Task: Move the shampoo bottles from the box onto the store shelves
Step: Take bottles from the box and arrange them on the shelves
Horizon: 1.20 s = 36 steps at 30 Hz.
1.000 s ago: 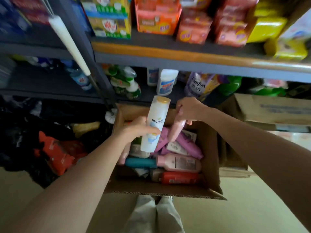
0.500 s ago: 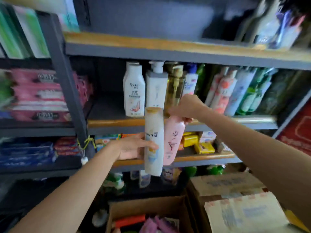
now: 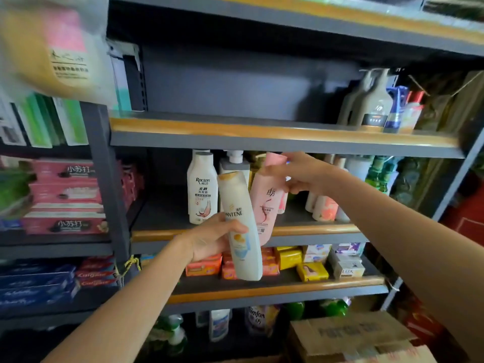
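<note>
Left hand [image 3: 209, 238]: fingers curled around tall white plastic Pantene bottle [image 3: 242, 229], tilted.
Right hand [image 3: 305, 174]: pinching pink plastic shampoo bottle [image 3: 265, 203] near cap, before grey metal shelf [image 3: 301, 230].

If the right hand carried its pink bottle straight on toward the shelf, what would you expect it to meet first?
Probably the white pump bottle standing behind the pink bottle that the right hand holds; the two overlap in this view. Depth is unclear, so it might instead clear it and land on the shelf.

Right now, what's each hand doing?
Left hand: grips the white Pantene bottle.
Right hand: holds the pink bottle near its cap.
</note>
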{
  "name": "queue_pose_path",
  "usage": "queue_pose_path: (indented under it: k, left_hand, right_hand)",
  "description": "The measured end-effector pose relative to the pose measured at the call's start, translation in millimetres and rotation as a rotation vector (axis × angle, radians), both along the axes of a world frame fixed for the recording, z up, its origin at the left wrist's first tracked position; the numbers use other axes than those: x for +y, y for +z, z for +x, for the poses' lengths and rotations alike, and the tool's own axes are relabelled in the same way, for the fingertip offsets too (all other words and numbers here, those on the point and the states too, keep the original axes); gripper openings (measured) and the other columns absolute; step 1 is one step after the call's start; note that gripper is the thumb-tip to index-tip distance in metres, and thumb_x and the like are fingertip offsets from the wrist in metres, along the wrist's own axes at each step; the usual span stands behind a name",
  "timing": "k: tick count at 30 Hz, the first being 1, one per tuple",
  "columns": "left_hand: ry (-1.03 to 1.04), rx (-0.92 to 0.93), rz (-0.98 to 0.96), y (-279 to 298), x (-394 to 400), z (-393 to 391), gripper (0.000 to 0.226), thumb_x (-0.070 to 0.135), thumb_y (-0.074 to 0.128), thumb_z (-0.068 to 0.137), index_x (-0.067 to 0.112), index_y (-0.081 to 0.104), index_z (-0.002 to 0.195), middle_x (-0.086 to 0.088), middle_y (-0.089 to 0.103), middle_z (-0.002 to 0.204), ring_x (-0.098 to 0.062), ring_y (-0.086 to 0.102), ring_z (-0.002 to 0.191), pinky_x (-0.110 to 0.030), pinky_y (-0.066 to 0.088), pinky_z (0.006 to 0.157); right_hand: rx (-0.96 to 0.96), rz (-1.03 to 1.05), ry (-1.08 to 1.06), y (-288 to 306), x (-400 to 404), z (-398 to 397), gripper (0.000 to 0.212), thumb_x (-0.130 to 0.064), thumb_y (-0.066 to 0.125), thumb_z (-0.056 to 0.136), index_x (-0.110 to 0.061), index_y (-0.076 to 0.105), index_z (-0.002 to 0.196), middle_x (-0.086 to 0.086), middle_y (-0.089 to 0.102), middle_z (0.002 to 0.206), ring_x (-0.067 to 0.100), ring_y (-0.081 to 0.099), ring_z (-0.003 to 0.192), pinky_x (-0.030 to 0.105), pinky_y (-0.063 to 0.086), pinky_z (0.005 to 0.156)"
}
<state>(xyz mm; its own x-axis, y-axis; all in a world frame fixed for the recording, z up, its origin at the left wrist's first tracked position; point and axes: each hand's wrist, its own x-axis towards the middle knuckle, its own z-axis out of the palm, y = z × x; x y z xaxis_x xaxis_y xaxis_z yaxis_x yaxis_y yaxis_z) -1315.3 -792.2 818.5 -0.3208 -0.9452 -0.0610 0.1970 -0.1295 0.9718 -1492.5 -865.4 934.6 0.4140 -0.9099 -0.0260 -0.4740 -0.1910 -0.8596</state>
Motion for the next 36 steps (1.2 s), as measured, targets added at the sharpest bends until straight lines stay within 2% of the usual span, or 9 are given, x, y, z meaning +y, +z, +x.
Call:
queue_pose_path:
  k: [3,7,9,11,14,20,25,30,36]
  left_hand:
    - [0.060,-0.035,-0.081,39,-7,-3,0.046,0.012,0.072,0.049,0.011,0.063,0.094,-0.005,0.073,0.087,-0.017,0.070,0.081,-0.028,0.057,0.074]
    - [0.137,-0.177,-0.208,113,-25,-23,0.025,0.004,0.061,0.078,0.015,0.059,0.099,-0.004,0.071,0.087,-0.019,0.067,0.085,-0.033,0.053,0.080]
    - [0.149,-0.215,-0.248,144,-37,-37,0.036,0.014,0.064,0.068,0.016,0.058,0.103,-0.004,0.071,0.087,-0.021,0.067,0.085,-0.036,0.051,0.084]
    - [0.154,-0.245,-0.273,168,-50,-50,0.044,0.022,0.065,0.061,0.015,0.057,0.104,-0.006,0.072,0.086,-0.023,0.067,0.083,-0.040,0.050,0.087]
    - [0.226,-0.304,-0.266,192,-76,-68,0.038,0.028,0.069,0.071,0.013,0.057,0.104,-0.011,0.070,0.093,-0.029,0.065,0.088,-0.048,0.047,0.095]
    - [0.457,-0.383,-0.280,218,-133,-79,0.033,0.030,0.059,0.088,0.010,0.057,0.115,-0.011,0.071,0.105,-0.023,0.067,0.099,-0.038,0.051,0.090]
    - [0.550,-0.399,-0.282,231,-172,-82,0.044,0.033,0.063,0.085,0.009,0.056,0.121,-0.010,0.069,0.109,-0.022,0.066,0.101,-0.035,0.051,0.089]
    - [0.533,-0.371,-0.274,232,-203,-99,0.034,0.028,0.062,0.087,0.006,0.058,0.112,-0.012,0.067,0.108,-0.021,0.066,0.091,-0.034,0.052,0.086]
    - [0.501,-0.303,-0.272,242,-242,-128,0.027,0.027,0.062,0.088,0.008,0.059,0.107,-0.005,0.066,0.090,-0.014,0.065,0.069,-0.027,0.056,0.063]
  right_hand:
    - [-0.070,0.064,0.099,13,-4,-3,0.039,-0.033,0.072,0.080,-0.012,0.059,0.111,0.005,0.069,0.087,0.011,0.060,0.053,0.019,0.046,0.047]
    - [-0.157,-0.156,-0.082,40,-28,-2,0.029,-0.040,0.071,0.077,-0.016,0.056,0.081,-0.004,0.055,0.052,0.008,0.040,0.036,0.016,0.030,0.037]
    - [-0.211,-0.166,-0.114,60,-44,-10,0.030,-0.039,0.070,0.077,-0.017,0.051,0.075,-0.006,0.048,0.042,0.004,0.031,0.027,0.013,0.023,0.032]
    - [-0.290,-0.101,-0.105,77,-61,-25,0.031,-0.039,0.071,0.076,-0.015,0.052,0.077,-0.002,0.052,0.054,0.003,0.040,0.030,0.012,0.033,0.036]
    - [-0.386,0.001,-0.084,89,-91,-50,0.034,-0.042,0.074,0.074,-0.013,0.058,0.084,0.001,0.062,0.071,0.010,0.059,0.056,0.020,0.049,0.061]
    - [-0.298,-0.108,-0.157,98,-170,-95,0.035,-0.042,0.077,0.069,-0.017,0.055,0.078,0.001,0.053,0.066,0.013,0.041,0.053,0.021,0.030,0.047]
    - [-0.435,-0.093,-0.116,110,-213,-109,0.030,-0.037,0.073,0.077,-0.018,0.051,0.071,-0.004,0.049,0.050,0.004,0.029,0.032,0.015,0.020,0.031]
    - [-0.225,-0.248,-0.047,116,-230,-113,0.022,-0.025,0.075,0.077,-0.018,0.055,0.077,-0.003,0.056,0.065,0.007,0.041,0.048,0.014,0.025,0.032]
    - [-0.089,-0.295,-0.087,106,-247,-126,0.030,-0.022,0.081,0.070,-0.017,0.054,0.081,-0.002,0.056,0.070,0.010,0.045,0.053,0.019,0.031,0.037]
